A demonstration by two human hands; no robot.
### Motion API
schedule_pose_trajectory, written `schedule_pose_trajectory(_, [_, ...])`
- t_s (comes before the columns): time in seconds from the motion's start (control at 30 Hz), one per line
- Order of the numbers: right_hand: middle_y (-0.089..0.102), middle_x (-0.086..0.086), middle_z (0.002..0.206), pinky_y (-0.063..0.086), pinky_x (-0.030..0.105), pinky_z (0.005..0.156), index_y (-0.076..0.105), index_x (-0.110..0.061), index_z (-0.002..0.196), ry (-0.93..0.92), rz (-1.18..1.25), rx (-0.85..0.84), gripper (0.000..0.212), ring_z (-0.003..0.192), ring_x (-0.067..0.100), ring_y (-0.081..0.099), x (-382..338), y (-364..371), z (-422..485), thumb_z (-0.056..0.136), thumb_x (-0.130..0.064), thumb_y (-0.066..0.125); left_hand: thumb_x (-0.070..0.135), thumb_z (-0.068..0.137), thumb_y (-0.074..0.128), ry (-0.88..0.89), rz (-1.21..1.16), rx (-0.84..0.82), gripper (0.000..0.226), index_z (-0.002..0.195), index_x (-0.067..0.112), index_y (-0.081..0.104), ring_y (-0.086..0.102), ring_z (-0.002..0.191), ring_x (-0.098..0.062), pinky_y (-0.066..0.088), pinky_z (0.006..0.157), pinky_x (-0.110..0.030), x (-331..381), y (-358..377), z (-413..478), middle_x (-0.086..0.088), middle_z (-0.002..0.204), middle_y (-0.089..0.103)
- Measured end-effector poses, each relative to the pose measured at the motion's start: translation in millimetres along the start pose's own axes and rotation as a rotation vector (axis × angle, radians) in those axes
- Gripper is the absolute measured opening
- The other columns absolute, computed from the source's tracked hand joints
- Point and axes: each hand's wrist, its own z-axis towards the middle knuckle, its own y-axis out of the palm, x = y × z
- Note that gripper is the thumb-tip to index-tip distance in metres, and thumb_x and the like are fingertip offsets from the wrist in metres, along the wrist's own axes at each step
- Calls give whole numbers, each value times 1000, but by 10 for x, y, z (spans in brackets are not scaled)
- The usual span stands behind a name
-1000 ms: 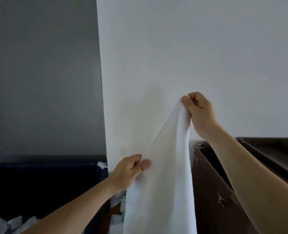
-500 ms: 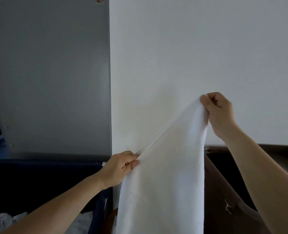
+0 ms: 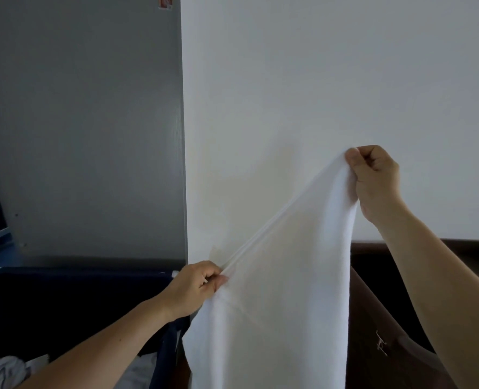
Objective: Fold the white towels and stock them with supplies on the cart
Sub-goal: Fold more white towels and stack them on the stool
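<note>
Against a pale wall, the right hand (image 3: 374, 178) pinches one raised corner of a white towel (image 3: 274, 299) and the left hand (image 3: 196, 287) pinches its edge lower down; folding has barely begun, stocking remains.

Housekeeping / laundry svc area, looks like hotel back-of-house.
Navy fabric linen bin (image 3: 78, 299) near left w/ crumpled white linen (image 3: 5, 369) inside; brown cart (image 3: 373, 318) at right; plain white wall (image 3: 316, 80) & grey panel (image 3: 78, 122) at far side.
</note>
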Motion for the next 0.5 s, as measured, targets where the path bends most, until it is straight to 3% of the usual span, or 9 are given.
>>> schedule_pose_trajectory(0.07, [56,-24,57,43,24,64,65,-45,65,15,-3,30,13,56,-5,49,14,-22,21,78,-45,65,24,98,60,-38,-9,14,21,79,31,66,60,73,-2,45,66,-14,-34,-2,-35,19,79,66])
schedule_pose_trajectory(0.2, [56,-22,59,44,24,64,64,-39,67,12,-33,35,14,57,-5,50,45,-75,33,81,-42,65,25,97,61,-55,26,63,20,95,11,76,65,81,-20,54,77,-32,-111,-8,-69,-4,86,70])
schedule_pose_trajectory(0.37, [56,-19,62,45,26,64,62,-34,70,40,-76,73,16,59,-2,51,83,-155,77,85,-38,65,20,96,64,-17,13,113,20,113,15,73,68,88,-1,54,81,-18,-105,1,-71,17,91,73])
schedule_pose_trajectory(0.5, [55,-19,62,44,24,63,63,-34,69,40,-71,72,14,56,-5,50,101,-184,84,83,-37,66,24,95,64,-73,10,79,29,122,24,53,69,86,-5,54,84,-21,-103,-23,-54,9,90,74])
